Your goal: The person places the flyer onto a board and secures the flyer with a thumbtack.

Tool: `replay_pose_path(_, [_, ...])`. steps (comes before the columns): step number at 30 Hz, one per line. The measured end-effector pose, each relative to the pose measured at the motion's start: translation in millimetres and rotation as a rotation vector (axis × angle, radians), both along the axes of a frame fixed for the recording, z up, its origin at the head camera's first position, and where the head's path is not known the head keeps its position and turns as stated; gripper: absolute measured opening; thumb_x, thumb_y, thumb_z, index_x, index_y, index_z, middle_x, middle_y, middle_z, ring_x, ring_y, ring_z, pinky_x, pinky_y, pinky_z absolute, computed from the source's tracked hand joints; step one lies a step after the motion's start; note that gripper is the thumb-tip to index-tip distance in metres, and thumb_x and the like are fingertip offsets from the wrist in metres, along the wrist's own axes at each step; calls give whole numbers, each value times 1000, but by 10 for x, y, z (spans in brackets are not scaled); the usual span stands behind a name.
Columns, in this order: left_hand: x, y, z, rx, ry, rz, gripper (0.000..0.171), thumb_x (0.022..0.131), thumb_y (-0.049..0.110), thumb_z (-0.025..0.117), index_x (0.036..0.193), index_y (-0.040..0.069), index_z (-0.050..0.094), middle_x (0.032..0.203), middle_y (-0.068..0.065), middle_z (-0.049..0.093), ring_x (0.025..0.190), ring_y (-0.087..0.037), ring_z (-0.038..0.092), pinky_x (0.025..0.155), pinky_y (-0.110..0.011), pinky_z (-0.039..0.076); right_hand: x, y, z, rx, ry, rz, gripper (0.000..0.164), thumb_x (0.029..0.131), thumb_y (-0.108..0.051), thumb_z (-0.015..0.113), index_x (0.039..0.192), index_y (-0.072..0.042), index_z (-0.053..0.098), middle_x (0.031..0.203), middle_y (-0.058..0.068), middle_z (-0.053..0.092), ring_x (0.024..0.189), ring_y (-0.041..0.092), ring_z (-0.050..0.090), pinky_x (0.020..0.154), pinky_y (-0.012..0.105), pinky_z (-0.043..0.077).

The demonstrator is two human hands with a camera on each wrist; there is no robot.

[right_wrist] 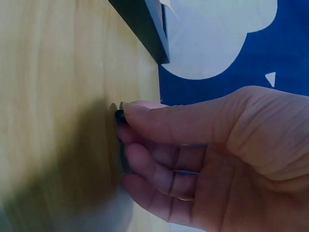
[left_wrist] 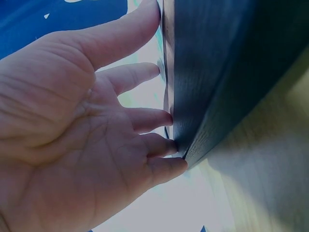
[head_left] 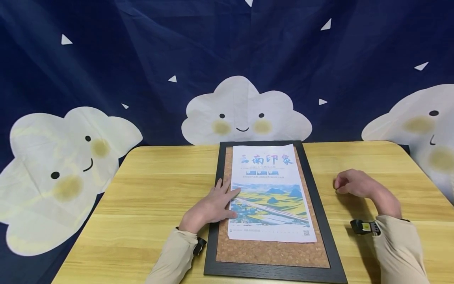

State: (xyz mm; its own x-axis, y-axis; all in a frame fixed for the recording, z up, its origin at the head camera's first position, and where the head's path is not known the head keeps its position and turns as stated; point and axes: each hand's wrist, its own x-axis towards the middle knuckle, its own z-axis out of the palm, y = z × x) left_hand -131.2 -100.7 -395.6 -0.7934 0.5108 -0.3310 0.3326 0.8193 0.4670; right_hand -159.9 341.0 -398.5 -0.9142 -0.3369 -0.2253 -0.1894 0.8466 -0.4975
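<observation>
A printed poster (head_left: pixel 269 213) with a landscape picture lies on a cork board (head_left: pixel 273 253) in a black frame (head_left: pixel 320 197). My left hand (head_left: pixel 215 203) rests with spread fingers at the poster's left edge, reaching over the frame's left side. In the left wrist view the little finger (left_wrist: pixel 169 169) is right at the black frame. To the right of the board, close over the table, my right hand (head_left: pixel 356 183) pinches a small black piece (right_wrist: pixel 119 116) between thumb and forefinger. Most of that piece is hidden by the fingertips.
The board lies on a light wooden table (head_left: pixel 159 177), its far end at the table's back edge. Behind hangs a dark blue cloth (head_left: pixel 184 39) with white clouds and small white triangles. Each wrist wears a black strap with a camera, the right camera (head_left: pixel 363 227) beside the sleeve.
</observation>
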Motion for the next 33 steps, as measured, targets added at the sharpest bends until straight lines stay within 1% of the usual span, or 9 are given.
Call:
replay_pose_path(6, [4,-6,4,4,0,3,71,99,27,73,161,14,41,172,-18,5,157,-41,-1,123,-60,17,-11,-31,0,-3,-3,5,9,88,0,72,83,-1,65,79,-3,62,72,17,48,65,34,41])
replay_pose_path(8, [0,-9,6,6,2,4,71,99,27,73,161,14,40,172,-18,5,157,-41,-1,122,-61,18,-17,-38,1,-5,8,-3,8,88,0,72,84,-1,66,80,-3,62,72,17,49,65,34,42])
replay_pose_path(10, [-4,-12,6,10,5,3,71,99,27,73,161,14,41,172,-18,6,157,-42,-1,121,-62,20,-19,-43,8,-11,34,-13,6,89,0,72,85,-1,67,81,-1,64,73,17,50,65,34,43])
replay_pose_path(14, [1,-13,9,15,-3,2,71,99,26,72,161,14,40,172,-18,4,157,-42,-2,122,-62,19,-15,-68,26,-33,85,-39,3,90,2,70,88,0,70,85,3,68,76,17,53,66,33,45])
replay_pose_path(18, [13,-5,14,15,-8,-3,71,99,26,72,161,13,39,172,-19,4,157,-42,-3,123,-60,16,-27,-127,51,-66,128,-42,7,92,4,67,88,-1,70,84,1,66,74,16,52,64,30,44])
replay_pose_path(21, [18,2,16,11,-7,-2,71,99,26,72,161,13,40,172,-19,4,157,-41,-2,123,-59,16,-56,-187,100,-77,170,-30,8,93,4,67,88,-1,69,82,-1,64,72,15,51,62,29,42])
replay_pose_path(25, [20,7,15,0,-1,-4,71,99,26,72,161,13,40,172,-19,5,158,-41,-1,123,-59,17,-110,-297,210,-92,211,-25,7,95,3,67,89,0,68,81,-1,63,72,14,51,63,29,43])
replay_pose_path(29, [23,12,23,-3,7,-5,71,98,26,73,160,14,41,172,-19,7,157,-41,0,122,-60,20,-171,-457,321,-96,247,-4,7,96,1,67,90,-2,68,79,-2,62,72,15,52,65,30,45])
replay_pose_path(33, [31,15,37,-4,9,1,71,98,26,73,160,14,42,172,-19,7,157,-41,1,121,-61,22,-250,-631,386,-109,271,26,6,96,1,67,91,-2,69,81,-1,65,73,15,54,67,33,46])
